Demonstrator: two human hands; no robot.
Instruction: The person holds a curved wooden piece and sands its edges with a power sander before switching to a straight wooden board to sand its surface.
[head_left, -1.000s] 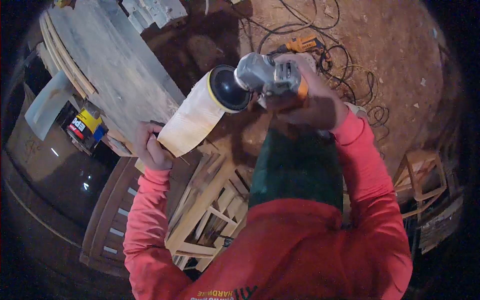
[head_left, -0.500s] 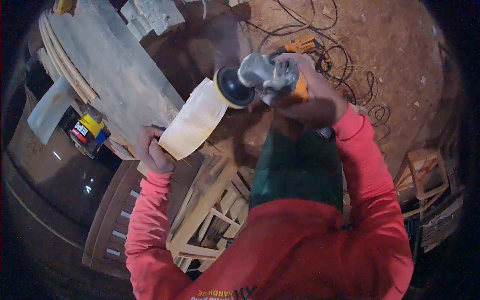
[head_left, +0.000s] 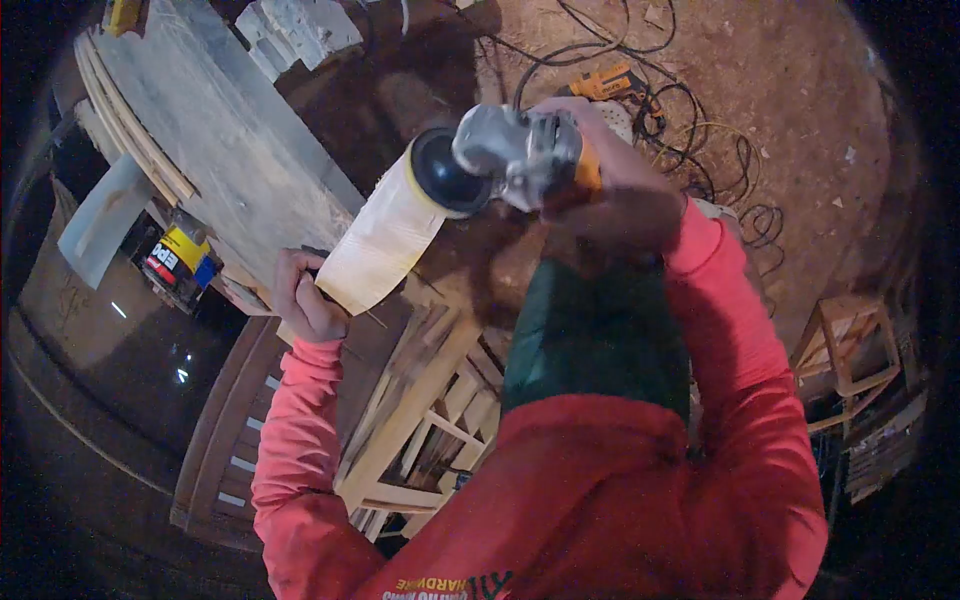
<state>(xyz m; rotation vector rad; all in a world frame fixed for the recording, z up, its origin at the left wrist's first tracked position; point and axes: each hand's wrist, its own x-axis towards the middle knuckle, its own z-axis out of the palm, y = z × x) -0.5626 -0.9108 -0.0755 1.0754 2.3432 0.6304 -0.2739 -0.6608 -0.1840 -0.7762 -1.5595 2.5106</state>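
The right hand [head_left: 625, 195] is clamped around the body of the power sander [head_left: 525, 155], in front of the person's torso. The round black disc [head_left: 450, 172] faces the upper end of the pale wood piece [head_left: 385, 240]; its yellow rim overlaps that end in view, but contact cannot be confirmed. The left hand [head_left: 312, 300] grips the lower end between thumb and fingers. Beside the wood piece is the grey board [head_left: 230, 120], with the yellow-labelled container [head_left: 175, 258] near its edge. On the brown floor [head_left: 790, 60] lie the orange power tool [head_left: 605, 82] and looped cords [head_left: 685, 155].
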